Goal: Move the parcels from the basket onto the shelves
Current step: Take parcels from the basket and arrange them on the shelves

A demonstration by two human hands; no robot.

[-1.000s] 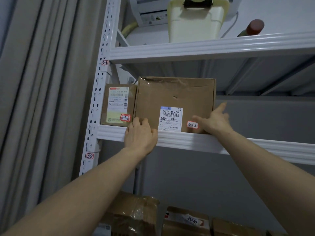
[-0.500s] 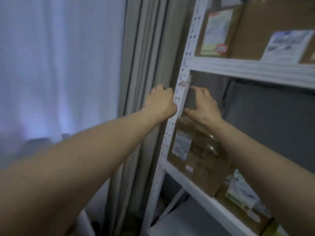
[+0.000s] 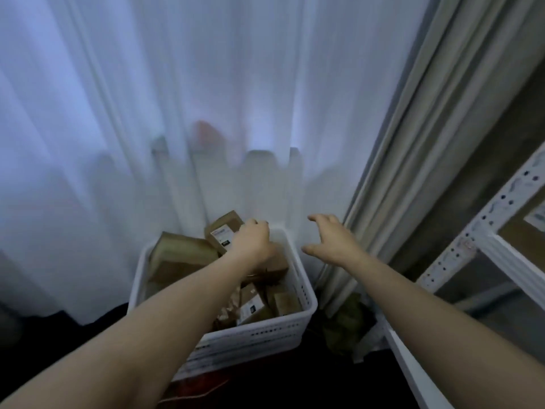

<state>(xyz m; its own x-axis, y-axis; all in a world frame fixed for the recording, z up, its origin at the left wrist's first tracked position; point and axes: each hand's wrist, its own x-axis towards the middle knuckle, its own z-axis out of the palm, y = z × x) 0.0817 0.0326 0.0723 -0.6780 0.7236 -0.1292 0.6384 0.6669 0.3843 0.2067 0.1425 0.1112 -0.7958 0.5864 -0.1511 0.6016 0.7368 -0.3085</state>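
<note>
A white slotted basket (image 3: 259, 335) stands on the dark floor against the curtain, holding several brown parcels. A small labelled box (image 3: 221, 231) stands tilted at the back, a larger brown parcel (image 3: 180, 255) lies at the left, and small labelled ones (image 3: 253, 305) lie near the front. My left hand (image 3: 252, 242) is over the basket at the small box's right edge, fingers curled downward; blur hides whether it grips. My right hand (image 3: 330, 240) hovers above the basket's right rim with fingers spread, holding nothing.
The white shelf frame (image 3: 472, 240) rises at the right, with a parcel (image 3: 528, 231) on a shelf at the frame's edge. A sheer white curtain (image 3: 206, 113) and a grey drape (image 3: 413, 143) hang behind. Something greenish (image 3: 345, 323) lies between basket and shelf.
My view has swung from the shelf down and left to the basket. Both hands left the shelved parcel and came down, the left reaching into the basket.
</note>
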